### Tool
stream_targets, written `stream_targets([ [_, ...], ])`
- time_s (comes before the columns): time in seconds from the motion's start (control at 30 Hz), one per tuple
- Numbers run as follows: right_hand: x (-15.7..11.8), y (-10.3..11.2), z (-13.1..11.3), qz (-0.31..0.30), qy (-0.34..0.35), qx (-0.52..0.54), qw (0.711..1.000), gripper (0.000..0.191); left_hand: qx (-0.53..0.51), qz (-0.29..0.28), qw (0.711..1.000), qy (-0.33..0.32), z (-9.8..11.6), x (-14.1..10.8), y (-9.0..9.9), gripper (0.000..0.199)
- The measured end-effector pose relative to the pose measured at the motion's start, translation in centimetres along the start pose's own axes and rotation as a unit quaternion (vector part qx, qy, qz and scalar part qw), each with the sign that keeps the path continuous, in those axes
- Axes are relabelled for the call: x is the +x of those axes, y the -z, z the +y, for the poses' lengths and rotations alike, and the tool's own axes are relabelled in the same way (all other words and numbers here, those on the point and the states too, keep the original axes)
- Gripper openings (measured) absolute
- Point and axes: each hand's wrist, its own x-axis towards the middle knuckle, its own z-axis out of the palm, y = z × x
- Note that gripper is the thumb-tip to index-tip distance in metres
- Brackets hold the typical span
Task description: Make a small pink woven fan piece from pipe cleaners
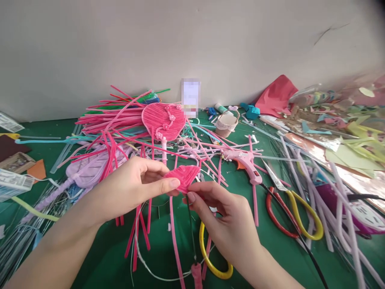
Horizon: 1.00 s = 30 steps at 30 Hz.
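My left hand (141, 182) pinches a pink pipe-cleaner petal (188, 174) between thumb and fingers. At its lower tip, the thumb and forefinger of my right hand (228, 216) are closed on the same petal. A thin dark wire (191, 228) runs down from below this pinch to a small pink fuzzy piece (197, 275) near the bottom edge. Beyond my hands lies a round pink pipe-cleaner fan (155, 118) with small flowers along one side. Yellow-handled scissors (221, 275) are partly hidden under my right hand.
A pink glue gun (245, 162) and red-and-yellow scissors (278, 182) lie to the right, with a purple power strip (363, 216) beyond. Pink pipe cleaners (102, 120) are heaped at the back left. A phone (191, 96) leans on the wall beside a small basket (225, 123).
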Motion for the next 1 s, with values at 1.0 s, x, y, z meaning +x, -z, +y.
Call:
stream_targets([
  [1.0, -4.8, 5.7, 5.2, -0.121, -0.032, -0.468, 0.875, 0.063, -0.528, 0.395, 0.746, 0.094, -8.3, -2.7, 3.9, 0.040],
])
